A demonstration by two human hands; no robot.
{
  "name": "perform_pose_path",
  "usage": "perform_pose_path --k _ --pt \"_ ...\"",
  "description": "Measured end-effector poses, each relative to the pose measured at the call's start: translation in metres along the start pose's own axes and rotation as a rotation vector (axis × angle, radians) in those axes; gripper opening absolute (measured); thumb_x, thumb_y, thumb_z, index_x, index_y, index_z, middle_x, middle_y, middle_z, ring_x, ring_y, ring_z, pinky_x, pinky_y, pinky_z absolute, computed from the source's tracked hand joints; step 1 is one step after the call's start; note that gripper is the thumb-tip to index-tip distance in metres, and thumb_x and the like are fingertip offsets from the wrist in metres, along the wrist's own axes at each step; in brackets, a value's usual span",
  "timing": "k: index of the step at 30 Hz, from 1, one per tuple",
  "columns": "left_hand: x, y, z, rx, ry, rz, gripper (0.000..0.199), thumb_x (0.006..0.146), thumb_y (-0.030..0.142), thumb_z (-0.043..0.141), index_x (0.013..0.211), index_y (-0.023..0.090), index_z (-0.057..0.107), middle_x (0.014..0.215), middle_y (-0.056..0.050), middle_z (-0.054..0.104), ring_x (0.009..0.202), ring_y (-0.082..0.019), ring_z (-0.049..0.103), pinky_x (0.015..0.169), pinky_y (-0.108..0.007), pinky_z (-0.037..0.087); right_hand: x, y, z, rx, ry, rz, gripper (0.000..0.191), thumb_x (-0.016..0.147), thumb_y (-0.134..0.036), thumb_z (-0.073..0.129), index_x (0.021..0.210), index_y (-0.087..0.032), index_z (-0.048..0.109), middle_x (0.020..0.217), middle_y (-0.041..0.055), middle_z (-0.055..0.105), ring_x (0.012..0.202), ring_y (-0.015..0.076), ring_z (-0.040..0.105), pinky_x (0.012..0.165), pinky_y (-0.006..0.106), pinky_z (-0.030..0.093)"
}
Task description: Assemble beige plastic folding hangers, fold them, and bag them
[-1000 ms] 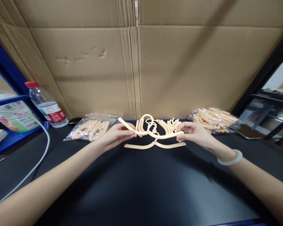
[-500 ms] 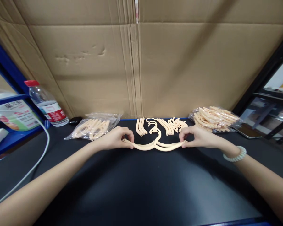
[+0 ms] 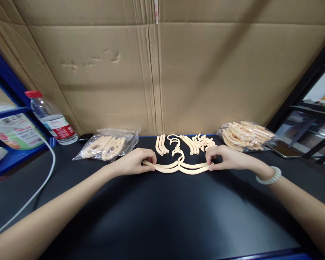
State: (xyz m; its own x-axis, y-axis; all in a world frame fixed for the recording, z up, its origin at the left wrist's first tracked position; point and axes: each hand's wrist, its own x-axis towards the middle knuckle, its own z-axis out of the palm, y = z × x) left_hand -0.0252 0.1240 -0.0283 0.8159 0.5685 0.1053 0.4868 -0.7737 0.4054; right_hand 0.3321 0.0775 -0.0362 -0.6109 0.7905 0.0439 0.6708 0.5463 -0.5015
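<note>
My left hand (image 3: 139,161) pinches the left end of a cream-coloured clothes hanger (image 3: 166,169) between thumb and fingers. At the opposite end, my right hand (image 3: 219,157) pinches the same hanger's tip. A second set of hanger arms (image 3: 193,165) lies just behind it, close along the front one; whether my fingers also grip these is hard to tell. The curved hooks (image 3: 178,153) point away from me toward the cardboard. Behind the left arm are several loose curved hanger arms (image 3: 161,144), and more loose arms (image 3: 190,145) lie behind the right one.
Small hook pieces (image 3: 204,142) are heaped at the back. Clear bags of hanger parts stand left (image 3: 107,146) and right (image 3: 245,136). A water bottle (image 3: 55,121) is at far left, near a white cable (image 3: 47,177). Cardboard (image 3: 105,79) walls off the back of the black table (image 3: 173,216).
The hanger in my hands has tilted flatter, so the arms behind it show more clearly apart from it. Both hands keep their pinch. The view has shifted slightly.
</note>
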Motion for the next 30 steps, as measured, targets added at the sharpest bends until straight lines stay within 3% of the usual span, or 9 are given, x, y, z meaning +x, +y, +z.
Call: perform_pose_path --k 10,14,21,30 --pt "0.001 -0.001 0.007 0.032 0.058 0.018 0.002 0.078 0.02 0.06 0.08 0.019 0.061 0.08 -0.001 0.063 0.071 -0.016 0.057 0.064 -0.024 0.04 -0.001 0.003 0.002 -0.006 0.029 0.031 0.015 0.079 -0.032 0.065 0.079 -0.018 0.065 0.081 0.0037 0.066 0.076 0.0173 0.061 0.072 0.031 0.048" --pt "0.0 0.001 0.007 0.071 0.05 0.037 0.016 0.075 0.017 0.061 0.09 0.02 0.06 0.085 0.0 0.062 0.074 -0.016 0.057 0.066 -0.024 0.041 -0.002 0.001 0.003 -0.022 0.027 0.022 0.012 0.077 -0.027 0.064 0.084 -0.018 0.064 0.083 0.0034 0.065 0.077 0.0167 0.059 0.073 0.03 0.048" --pt "0.0 0.01 0.016 0.049 0.067 0.089 0.026 0.08 0.024 0.061 0.105 0.021 0.061 0.105 -0.006 0.064 0.097 -0.023 0.058 0.085 -0.03 0.044 0.0 -0.007 0.009 -0.039 0.032 0.02 0.033 0.075 -0.037 0.069 0.101 -0.017 0.063 0.094 0.006 0.065 0.083 0.0192 0.059 0.076 0.033 0.047" --pt "0.001 0.015 0.025 0.009 0.067 0.124 0.018 0.084 0.025 0.058 0.1 0.02 0.066 0.098 -0.007 0.064 0.093 -0.023 0.058 0.083 -0.031 0.044 -0.001 -0.013 0.008 -0.063 -0.024 0.015 0.012 0.078 -0.027 0.064 0.085 -0.018 0.067 0.085 0.0034 0.067 0.076 0.0168 0.06 0.071 0.029 0.046"
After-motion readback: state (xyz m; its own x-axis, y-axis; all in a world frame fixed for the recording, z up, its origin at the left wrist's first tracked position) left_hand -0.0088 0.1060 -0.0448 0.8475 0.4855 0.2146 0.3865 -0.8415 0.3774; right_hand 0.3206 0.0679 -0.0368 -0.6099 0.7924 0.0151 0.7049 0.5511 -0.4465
